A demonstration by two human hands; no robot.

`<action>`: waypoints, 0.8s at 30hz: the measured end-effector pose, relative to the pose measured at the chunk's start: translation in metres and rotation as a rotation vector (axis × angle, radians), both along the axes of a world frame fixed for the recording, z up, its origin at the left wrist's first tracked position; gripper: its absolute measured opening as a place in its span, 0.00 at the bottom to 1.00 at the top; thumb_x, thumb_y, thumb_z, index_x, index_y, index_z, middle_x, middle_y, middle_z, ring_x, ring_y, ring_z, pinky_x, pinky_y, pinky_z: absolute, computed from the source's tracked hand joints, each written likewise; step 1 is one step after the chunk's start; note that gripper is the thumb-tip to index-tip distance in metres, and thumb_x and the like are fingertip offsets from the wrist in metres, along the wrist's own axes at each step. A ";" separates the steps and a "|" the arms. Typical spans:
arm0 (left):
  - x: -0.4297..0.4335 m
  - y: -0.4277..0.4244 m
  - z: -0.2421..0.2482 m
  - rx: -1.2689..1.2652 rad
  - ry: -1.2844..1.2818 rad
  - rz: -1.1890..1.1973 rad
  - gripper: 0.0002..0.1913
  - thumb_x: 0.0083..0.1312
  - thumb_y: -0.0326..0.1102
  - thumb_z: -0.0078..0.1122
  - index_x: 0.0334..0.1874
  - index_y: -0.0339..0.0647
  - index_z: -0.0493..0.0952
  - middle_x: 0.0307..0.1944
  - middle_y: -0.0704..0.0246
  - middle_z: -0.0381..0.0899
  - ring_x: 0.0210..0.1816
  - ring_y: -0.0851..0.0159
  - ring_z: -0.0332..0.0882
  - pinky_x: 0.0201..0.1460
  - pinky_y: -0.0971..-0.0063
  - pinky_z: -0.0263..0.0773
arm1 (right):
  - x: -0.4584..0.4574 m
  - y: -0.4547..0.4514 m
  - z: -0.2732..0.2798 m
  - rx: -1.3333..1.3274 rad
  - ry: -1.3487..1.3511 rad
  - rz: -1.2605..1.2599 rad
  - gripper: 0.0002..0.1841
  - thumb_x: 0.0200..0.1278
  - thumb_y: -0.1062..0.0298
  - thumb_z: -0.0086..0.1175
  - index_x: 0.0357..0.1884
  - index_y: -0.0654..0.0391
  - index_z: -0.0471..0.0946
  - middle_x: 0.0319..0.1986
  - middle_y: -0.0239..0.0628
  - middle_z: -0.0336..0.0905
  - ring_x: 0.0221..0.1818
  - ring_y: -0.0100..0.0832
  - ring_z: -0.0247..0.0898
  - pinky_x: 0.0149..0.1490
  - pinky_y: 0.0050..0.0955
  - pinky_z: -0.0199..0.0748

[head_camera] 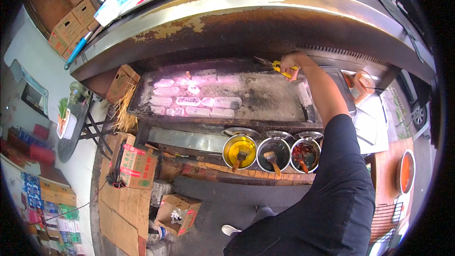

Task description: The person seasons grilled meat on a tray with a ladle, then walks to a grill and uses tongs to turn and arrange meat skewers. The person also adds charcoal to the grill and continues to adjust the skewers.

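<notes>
My right hand [290, 64] grips yellow-handled scissors [279, 68] over the back right of a long charcoal grill [273, 96]. Their dark blades point left, towards the back wall of the grill. Rows of pale charcoal briquettes [222, 102] lie on the left half of the bed, some glowing pinkish. Ash covers the bed under my hand, and another charcoal piece [304, 94] lies at the right end. In front stand a pot of yellow oil [245, 145], a pot of dark liquid [282, 151] and a pot of red chili sauce [309, 149], each holding a brush. My left hand is out of view.
A dark lidded tray [336, 81] and a tub of orange-red seasoning [362, 85] sit right of the grill. Bamboo skewers [125, 108] stick out at its left end. Cardboard boxes [138, 167] stand lower left. On the upper ledge lies a blue-handled tool [77, 50].
</notes>
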State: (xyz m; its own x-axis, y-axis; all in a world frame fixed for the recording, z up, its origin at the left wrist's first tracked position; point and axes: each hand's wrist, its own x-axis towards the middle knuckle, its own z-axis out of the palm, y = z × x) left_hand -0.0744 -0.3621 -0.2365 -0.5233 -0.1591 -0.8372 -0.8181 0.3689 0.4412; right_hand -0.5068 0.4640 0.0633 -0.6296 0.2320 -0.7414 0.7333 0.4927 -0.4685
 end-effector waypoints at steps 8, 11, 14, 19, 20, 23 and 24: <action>0.000 0.017 0.024 -0.102 -0.014 -0.102 0.11 0.70 0.41 0.47 0.48 0.47 0.74 0.45 0.61 0.80 0.42 0.55 0.79 0.40 0.59 0.77 | -0.017 0.024 -0.021 0.064 -0.130 0.242 0.17 0.66 0.64 0.48 0.46 0.69 0.77 0.40 0.49 0.83 0.36 0.38 0.82 0.40 0.34 0.83; 0.003 0.018 0.027 -0.138 -0.010 -0.146 0.12 0.71 0.41 0.47 0.51 0.47 0.74 0.45 0.61 0.80 0.41 0.56 0.80 0.39 0.59 0.77 | -0.028 0.029 -0.029 0.114 -0.084 0.357 0.15 0.68 0.59 0.48 0.40 0.62 0.78 0.32 0.41 0.83 0.30 0.33 0.80 0.32 0.32 0.79; 0.012 0.015 0.034 -0.172 0.012 -0.186 0.13 0.71 0.42 0.48 0.53 0.47 0.74 0.46 0.61 0.80 0.40 0.57 0.81 0.39 0.60 0.78 | -0.039 0.032 -0.038 0.106 -0.084 0.385 0.14 0.68 0.59 0.49 0.38 0.60 0.77 0.29 0.38 0.81 0.27 0.32 0.78 0.31 0.31 0.77; 0.036 0.015 0.042 -0.284 0.184 -0.405 0.15 0.71 0.42 0.48 0.56 0.47 0.74 0.47 0.60 0.80 0.39 0.58 0.82 0.38 0.62 0.79 | -0.029 0.034 -0.040 -0.256 0.060 0.121 0.12 0.67 0.59 0.51 0.34 0.58 0.76 0.24 0.33 0.78 0.24 0.30 0.75 0.29 0.30 0.74; 0.042 0.016 0.039 -0.313 0.214 -0.441 0.16 0.71 0.42 0.48 0.57 0.47 0.74 0.47 0.60 0.80 0.39 0.58 0.82 0.38 0.62 0.79 | -0.020 0.032 -0.039 -0.387 0.088 0.064 0.12 0.67 0.59 0.52 0.33 0.58 0.76 0.23 0.32 0.77 0.23 0.29 0.74 0.28 0.29 0.74; 0.049 0.020 0.014 -0.281 -0.118 -0.313 0.20 0.69 0.43 0.53 0.61 0.51 0.71 0.45 0.57 0.81 0.35 0.54 0.84 0.32 0.56 0.80 | 0.005 0.030 -0.029 -0.425 0.123 0.066 0.15 0.69 0.52 0.51 0.33 0.54 0.73 0.19 0.28 0.70 0.18 0.25 0.66 0.24 0.28 0.66; 0.052 0.020 0.003 -0.277 -0.144 -0.280 0.22 0.67 0.46 0.55 0.62 0.51 0.71 0.46 0.57 0.81 0.38 0.54 0.84 0.35 0.54 0.81 | 0.012 0.027 -0.027 -0.413 0.204 0.092 0.15 0.70 0.52 0.50 0.33 0.54 0.73 0.19 0.29 0.70 0.18 0.24 0.66 0.24 0.27 0.65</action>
State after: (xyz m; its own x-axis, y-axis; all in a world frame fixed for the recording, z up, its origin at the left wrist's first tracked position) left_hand -0.0226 -0.3418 -0.2331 -0.4592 -0.2567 -0.8504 -0.7153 0.6746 0.1825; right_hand -0.4950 0.4910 0.0360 -0.7762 -0.1203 -0.6189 0.5678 0.2935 -0.7691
